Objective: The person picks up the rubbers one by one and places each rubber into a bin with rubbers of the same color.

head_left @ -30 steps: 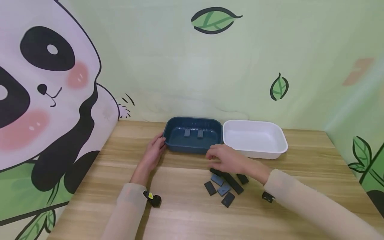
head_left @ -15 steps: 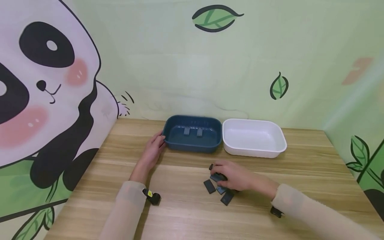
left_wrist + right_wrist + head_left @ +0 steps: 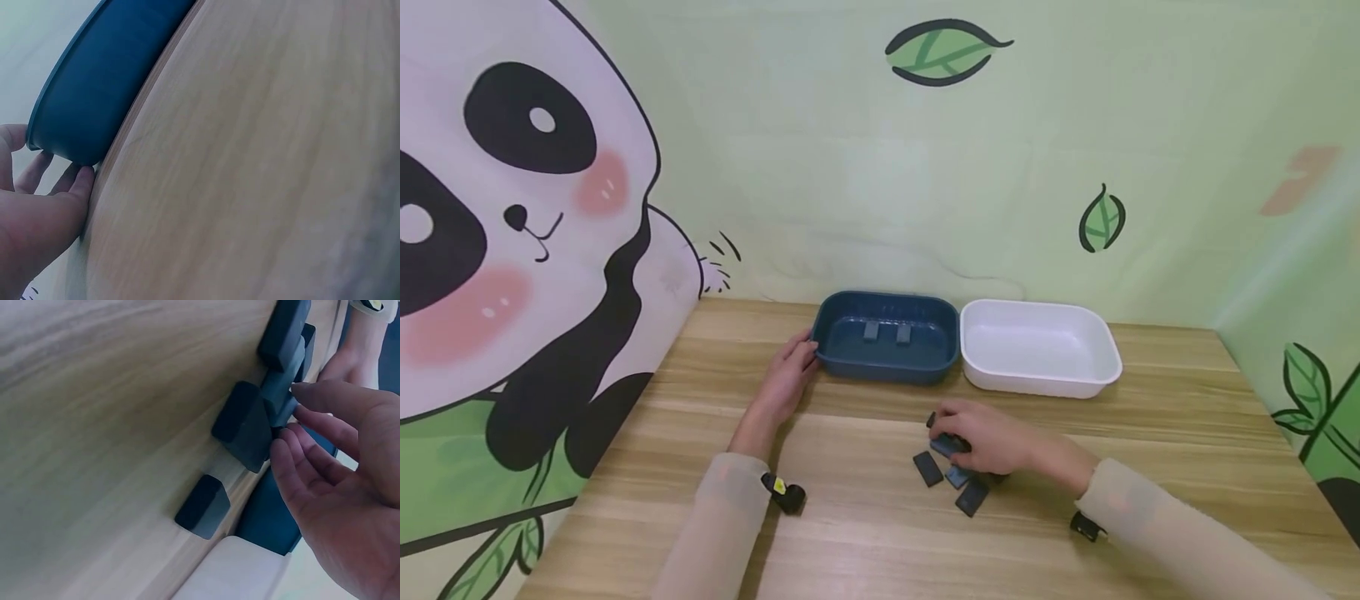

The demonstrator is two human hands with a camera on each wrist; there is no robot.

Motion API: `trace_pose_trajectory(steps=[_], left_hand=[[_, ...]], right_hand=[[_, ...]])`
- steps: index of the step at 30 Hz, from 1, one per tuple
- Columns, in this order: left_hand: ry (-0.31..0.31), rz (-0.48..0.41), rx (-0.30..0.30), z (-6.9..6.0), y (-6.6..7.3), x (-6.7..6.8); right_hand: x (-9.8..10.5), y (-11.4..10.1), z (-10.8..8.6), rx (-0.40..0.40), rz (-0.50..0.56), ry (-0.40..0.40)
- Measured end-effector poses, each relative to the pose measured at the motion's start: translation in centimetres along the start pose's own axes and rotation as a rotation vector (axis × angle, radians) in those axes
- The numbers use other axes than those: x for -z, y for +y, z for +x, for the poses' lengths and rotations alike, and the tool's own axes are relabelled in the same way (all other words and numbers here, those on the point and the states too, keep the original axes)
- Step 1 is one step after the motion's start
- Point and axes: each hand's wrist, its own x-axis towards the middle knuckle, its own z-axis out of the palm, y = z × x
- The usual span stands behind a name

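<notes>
My left hand (image 3: 788,377) rests its fingertips against the left end of a dark blue tray (image 3: 886,372); the left wrist view shows those fingers (image 3: 81,181) on the tray's end wall. Over a small pile, my right hand (image 3: 988,435) pinches a blue-grey rectangular block (image 3: 943,447) between thumb and fingers. Close by lie a second blue-grey block (image 3: 956,476) and dark blocks, one (image 3: 928,468) to the left and another (image 3: 972,497) nearer me. A longer black bar (image 3: 931,419) is mostly hidden beneath the right hand. In the right wrist view, one dark block (image 3: 204,506) lies apart.
Inside the blue tray are two small grey-blue blocks (image 3: 871,331). A white tray (image 3: 1041,383) stands directly to its right. Both trays are at the back of the wooden table (image 3: 865,533), before a wall with a printed panda.
My right hand has come down from in front of the trays onto the pile and closed its fingers on a blue-grey block. The left hand has stayed at the blue tray.
</notes>
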Motion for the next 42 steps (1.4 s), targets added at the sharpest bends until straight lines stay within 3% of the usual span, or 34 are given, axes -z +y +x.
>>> trace_pose_trajectory(steps=[12,33,42], left_hand=[[0.006,-0.017,-0.005,-0.1,-0.2,-0.1],[-0.005,0.007,0.001,0.1,-0.2,0.0],[0.004,0.029,0.004,0.0,-0.2,0.0]], right_hand=[[0.3,0.0,-0.2,0.008,-0.019,-0.042],[0.0,0.2,-0.2,0.028,-0.014,0.005],[-0.8,0.0,-0.1,0.025,-0.03,0.064]])
